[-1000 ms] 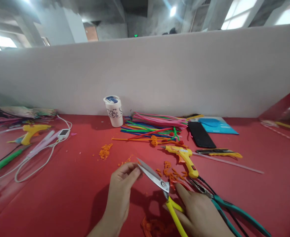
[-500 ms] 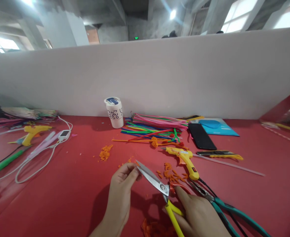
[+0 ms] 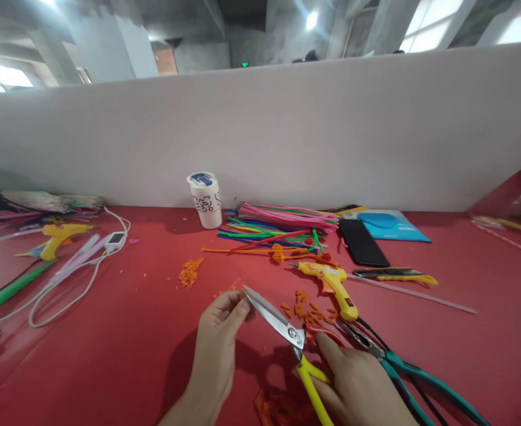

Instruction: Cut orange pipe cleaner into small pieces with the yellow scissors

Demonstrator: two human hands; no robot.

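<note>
My right hand (image 3: 358,384) grips the yellow and red handles of a pair of scissors (image 3: 282,325), whose steel blades point up and left. My left hand (image 3: 220,331) is pinched at the blade tips, with thumb and fingers pressed together on something too small to make out. Orange clippings (image 3: 311,309) lie scattered just beyond the blades, and a crumpled orange piece (image 3: 278,408) sits on the red tabletop (image 3: 131,331) between my wrists.
A yellow glue gun (image 3: 333,284) and green-handled pliers (image 3: 402,370) lie right of the scissors. Behind are coloured pipe cleaners (image 3: 282,228), a white cup (image 3: 206,200), a black phone (image 3: 362,242), a utility knife (image 3: 395,274). At left lie another glue gun (image 3: 56,236) and white cable (image 3: 78,278).
Almost nothing differs. Both hands stay on the scissors and at the blade tips, with only a slight shift of the view.
</note>
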